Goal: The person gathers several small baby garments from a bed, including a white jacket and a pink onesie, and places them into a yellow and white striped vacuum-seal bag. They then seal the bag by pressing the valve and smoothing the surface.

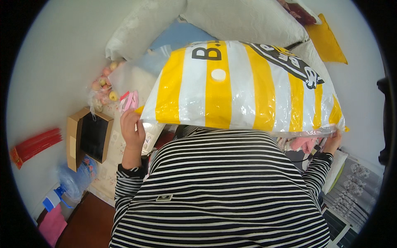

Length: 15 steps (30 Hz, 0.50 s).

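Observation:
A large glossy plastic bag [242,102] with yellow and white stripes spans the space before my chest. It looks puffed out, and dark lettering and a black printed emblem show along its far part. A small white round thing [218,75] sits on one yellow stripe. My left hand [132,127] grips the bag's near left corner between thumb and fingers. At the near right corner, my right hand [332,142] pinches the edge, its fingertips partly hidden by the plastic. A clear strip runs along the near edge. What the bag holds is hidden.
Left of the bag lie apples [105,82] in clear plastic and a pink strap [130,100]. An open cardboard box [74,139] and a blue water bottle with a pump [77,176] stand further left. White sofa cushions [245,18] and a yellow cushion [325,42] lie beyond.

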Available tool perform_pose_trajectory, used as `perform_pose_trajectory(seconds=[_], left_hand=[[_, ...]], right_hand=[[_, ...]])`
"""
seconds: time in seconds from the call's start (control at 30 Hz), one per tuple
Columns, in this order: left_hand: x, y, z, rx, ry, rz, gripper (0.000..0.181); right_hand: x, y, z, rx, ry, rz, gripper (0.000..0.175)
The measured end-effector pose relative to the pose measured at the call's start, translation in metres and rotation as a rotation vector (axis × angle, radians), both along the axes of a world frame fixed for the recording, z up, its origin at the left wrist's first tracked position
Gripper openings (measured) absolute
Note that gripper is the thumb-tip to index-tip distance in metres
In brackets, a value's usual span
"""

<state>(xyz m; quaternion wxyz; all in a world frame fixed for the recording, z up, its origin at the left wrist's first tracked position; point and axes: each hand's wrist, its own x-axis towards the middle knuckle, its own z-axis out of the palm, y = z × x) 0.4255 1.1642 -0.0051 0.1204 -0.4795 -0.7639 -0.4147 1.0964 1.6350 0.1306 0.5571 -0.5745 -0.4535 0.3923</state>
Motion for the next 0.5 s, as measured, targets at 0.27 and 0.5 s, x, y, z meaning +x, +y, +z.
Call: perform_pose_trajectory(seconds=[0.27, 0.5], left_hand=[[0.029, -0.007, 0.014, 0.096, -0.453, 0.118, 0.024], [0.042, -0.018, -0.014, 0.056, -1.032, 0.105, 0.044]], right_hand=[[0.087, -0.044, -0.085, -0.405, -0.319, 0.017, 0.022], [0.131, -0.088, -0.113, -0.909, -0.356, -0.378, 0.018]])
